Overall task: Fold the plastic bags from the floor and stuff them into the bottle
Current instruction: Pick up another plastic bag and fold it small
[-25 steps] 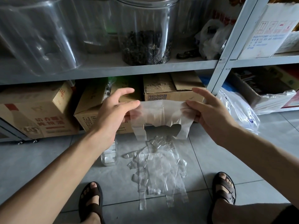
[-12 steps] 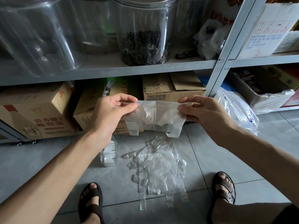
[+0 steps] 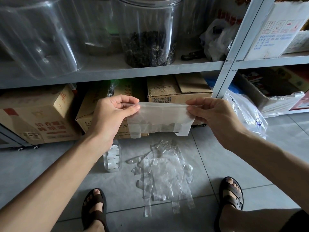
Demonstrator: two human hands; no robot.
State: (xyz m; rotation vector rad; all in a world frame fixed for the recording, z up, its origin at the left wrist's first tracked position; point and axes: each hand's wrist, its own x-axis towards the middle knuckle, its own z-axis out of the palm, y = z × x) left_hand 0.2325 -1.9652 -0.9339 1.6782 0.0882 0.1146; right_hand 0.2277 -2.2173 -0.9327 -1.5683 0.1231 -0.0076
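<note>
A clear plastic bag (image 3: 159,118) hangs folded over in the air in front of the shelf, its two handles dangling at the lower edge. My left hand (image 3: 111,116) pinches its left top corner and my right hand (image 3: 212,114) pinches the right top corner. On the floor below lies a loose pile of several clear bags (image 3: 164,171). A clear plastic bottle (image 3: 112,159) stands on the tiles just left of the pile, its top hidden behind my left forearm; some plastic shows inside it.
A grey metal shelf (image 3: 117,71) carries large clear jars (image 3: 147,30). Cardboard boxes (image 3: 38,114) sit under it. A big crumpled plastic bag (image 3: 247,113) lies by the shelf post at right. My sandalled feet (image 3: 94,208) flank the pile on the tiled floor.
The bag has been folded in half, so it hangs shorter. Both hands changed from flat fingers on the sheet to pinching its top corners and rose slightly.
</note>
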